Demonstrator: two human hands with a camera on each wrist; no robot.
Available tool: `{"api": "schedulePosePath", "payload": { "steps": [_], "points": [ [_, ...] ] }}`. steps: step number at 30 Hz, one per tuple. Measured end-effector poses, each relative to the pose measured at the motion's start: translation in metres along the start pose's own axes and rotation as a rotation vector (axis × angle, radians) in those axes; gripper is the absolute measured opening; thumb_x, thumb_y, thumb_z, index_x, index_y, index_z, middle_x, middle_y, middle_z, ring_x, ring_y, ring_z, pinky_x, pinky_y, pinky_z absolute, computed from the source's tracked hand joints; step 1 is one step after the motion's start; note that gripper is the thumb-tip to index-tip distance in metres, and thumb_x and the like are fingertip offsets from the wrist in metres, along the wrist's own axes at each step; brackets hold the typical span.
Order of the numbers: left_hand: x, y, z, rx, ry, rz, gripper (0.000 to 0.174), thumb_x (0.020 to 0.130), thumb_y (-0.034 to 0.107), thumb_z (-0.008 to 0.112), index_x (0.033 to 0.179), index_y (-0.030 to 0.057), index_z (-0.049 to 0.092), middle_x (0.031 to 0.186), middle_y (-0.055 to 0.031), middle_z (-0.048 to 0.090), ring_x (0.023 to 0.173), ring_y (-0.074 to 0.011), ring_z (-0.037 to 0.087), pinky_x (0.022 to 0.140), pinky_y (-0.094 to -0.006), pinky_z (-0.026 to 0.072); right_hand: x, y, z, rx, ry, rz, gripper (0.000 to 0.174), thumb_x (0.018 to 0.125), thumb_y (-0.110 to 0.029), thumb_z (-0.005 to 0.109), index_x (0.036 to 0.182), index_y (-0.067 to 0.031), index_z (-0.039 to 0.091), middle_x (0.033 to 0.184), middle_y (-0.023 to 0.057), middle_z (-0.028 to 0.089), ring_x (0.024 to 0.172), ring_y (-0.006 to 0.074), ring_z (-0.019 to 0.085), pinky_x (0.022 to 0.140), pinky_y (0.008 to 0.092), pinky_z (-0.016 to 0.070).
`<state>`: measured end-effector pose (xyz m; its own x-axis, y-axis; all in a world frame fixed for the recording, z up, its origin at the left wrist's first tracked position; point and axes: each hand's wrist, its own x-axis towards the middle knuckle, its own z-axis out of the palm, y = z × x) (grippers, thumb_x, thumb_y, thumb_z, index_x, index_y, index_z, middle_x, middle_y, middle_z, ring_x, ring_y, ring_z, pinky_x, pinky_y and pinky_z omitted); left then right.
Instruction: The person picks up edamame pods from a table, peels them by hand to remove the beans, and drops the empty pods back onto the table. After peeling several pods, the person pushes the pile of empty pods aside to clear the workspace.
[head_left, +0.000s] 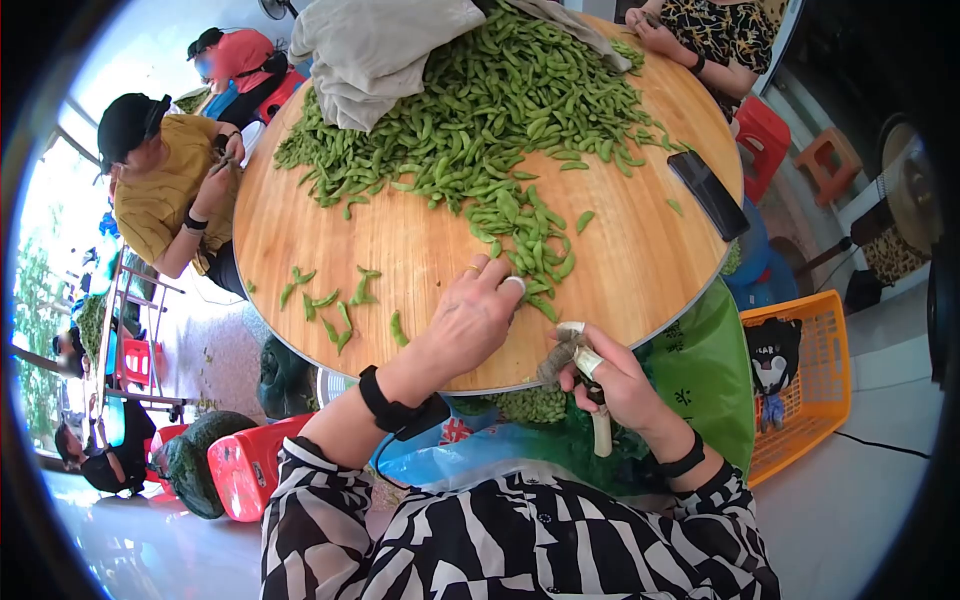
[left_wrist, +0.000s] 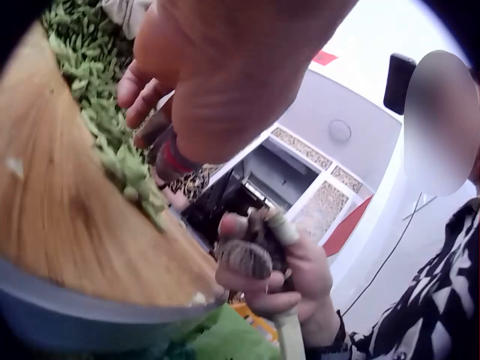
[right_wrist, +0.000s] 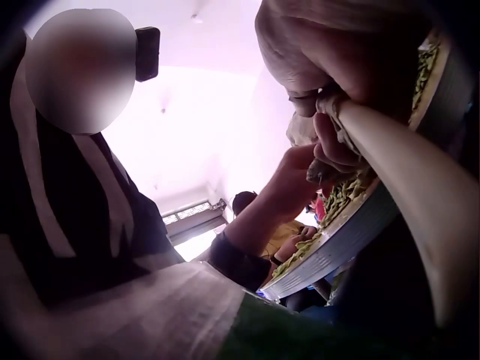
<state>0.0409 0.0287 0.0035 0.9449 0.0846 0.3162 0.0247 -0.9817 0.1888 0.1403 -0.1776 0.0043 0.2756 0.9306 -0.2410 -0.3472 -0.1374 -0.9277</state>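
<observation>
My left hand [head_left: 465, 322] rests low on the round wooden table [head_left: 640, 240], fingers reaching to the near edge of a trail of green soybean pods [head_left: 535, 240]. A white wrap covers its thumb tip. In the left wrist view its fingers [left_wrist: 133, 94] bend loosely beside the pods. My right hand [head_left: 622, 385] grips a tool with a pale, slightly curved handle [head_left: 602, 435] at the table's near rim. Its working end is hidden among the fingers. Grey cloth and pale wraps cover some right fingers. In the right wrist view the handle [right_wrist: 397, 172] juts from the grip.
A large heap of pods [head_left: 480, 110] lies under a grey cloth [head_left: 370, 50]. Several loose pods [head_left: 340, 300] lie left of my arm. A black phone [head_left: 708, 195] sits at the right edge. An orange crate [head_left: 800, 390] stands right; other people [head_left: 165, 190] sit around the table.
</observation>
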Motion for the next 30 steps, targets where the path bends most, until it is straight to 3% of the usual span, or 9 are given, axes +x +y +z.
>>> {"api": "schedulePosePath", "payload": {
  "steps": [3,5,6,8,11,17,24,30],
  "points": [
    [-0.002,-0.002,-0.001,-0.099,0.069,0.024,0.024,0.073,-0.004,0.061,0.096,0.0007,0.059,0.091,-0.0142,0.058,0.088,-0.0319,0.056,0.072,-0.0361,0.0476,-0.001,-0.002,0.001,-0.018,0.036,-0.065,0.039,0.098,-0.018,0.034,0.132,-0.0005,0.042,0.081,0.0081,0.055,0.054,0.0080,0.046,0.047,0.0193,0.0377],
    [-0.007,0.007,-0.018,-0.473,-0.019,-0.215,0.019,0.081,-0.001,0.062,0.100,0.0004,0.058,0.089,-0.0109,0.062,0.077,-0.0227,0.061,0.066,-0.0299,0.0478,0.006,0.001,0.000,-0.001,0.050,-0.089,0.040,0.098,-0.016,0.036,0.135,-0.0023,0.040,0.084,0.0055,0.054,0.062,0.0058,0.046,0.049,0.0189,0.0384],
    [-0.009,0.012,-0.020,-0.473,-0.026,-0.215,0.019,0.081,-0.001,0.062,0.100,0.0004,0.058,0.089,-0.0109,0.062,0.077,-0.0227,0.061,0.066,-0.0299,0.0478,0.007,0.000,0.001,0.005,0.052,-0.087,0.040,0.098,-0.016,0.036,0.135,-0.0023,0.040,0.084,0.0055,0.054,0.062,0.0058,0.046,0.049,0.0189,0.0384],
    [-0.013,0.023,-0.021,-1.213,0.014,-0.540,0.018,0.087,0.003,0.062,0.104,0.0004,0.058,0.087,-0.0065,0.065,0.071,-0.0126,0.061,0.063,-0.0244,0.0470,0.011,-0.004,0.006,0.033,0.007,-0.103,0.044,0.099,-0.016,0.035,0.141,-0.0034,0.034,0.085,0.0047,0.054,0.062,0.0052,0.046,0.050,0.0179,0.0385],
    [-0.015,0.031,-0.032,-1.388,-0.119,-0.586,0.020,0.088,0.005,0.062,0.108,0.0009,0.057,0.090,-0.0042,0.066,0.076,-0.0090,0.061,0.066,-0.0237,0.0482,0.013,0.001,0.008,0.125,-0.051,-0.140,0.046,0.099,-0.016,0.035,0.143,-0.0037,0.031,0.085,0.0038,0.054,0.060,0.0050,0.045,0.051,0.0176,0.0385],
    [-0.021,0.030,-0.017,-1.497,-0.056,-0.640,0.024,0.087,0.003,0.063,0.111,0.0008,0.060,0.088,-0.0030,0.066,0.077,-0.0087,0.060,0.070,-0.0231,0.0484,0.016,0.004,0.012,-0.005,-0.057,-0.211,0.046,0.101,-0.019,0.037,0.143,-0.0030,0.031,0.079,0.0011,0.049,0.056,0.0052,0.043,0.050,0.0180,0.0374],
    [-0.032,0.026,-0.011,-1.465,0.053,-0.617,0.022,0.087,0.002,0.063,0.109,0.0013,0.063,0.090,-0.0001,0.064,0.080,-0.0066,0.056,0.072,-0.0221,0.0470,0.016,0.001,0.023,0.066,-0.129,-0.214,0.047,0.101,-0.019,0.037,0.144,-0.0037,0.030,0.076,0.0004,0.047,0.056,0.0054,0.042,0.049,0.0188,0.0362],
    [-0.042,0.024,-0.009,-1.424,0.083,-0.571,0.021,0.087,0.001,0.063,0.108,0.0019,0.063,0.091,0.0013,0.064,0.081,-0.0060,0.056,0.072,-0.0215,0.0457,0.018,0.005,0.030,-0.049,-0.026,-0.224,0.042,0.099,-0.015,0.041,0.140,-0.0055,0.040,0.065,-0.0015,0.046,0.050,0.0044,0.039,0.047,0.0183,0.0337]
  ]
}}
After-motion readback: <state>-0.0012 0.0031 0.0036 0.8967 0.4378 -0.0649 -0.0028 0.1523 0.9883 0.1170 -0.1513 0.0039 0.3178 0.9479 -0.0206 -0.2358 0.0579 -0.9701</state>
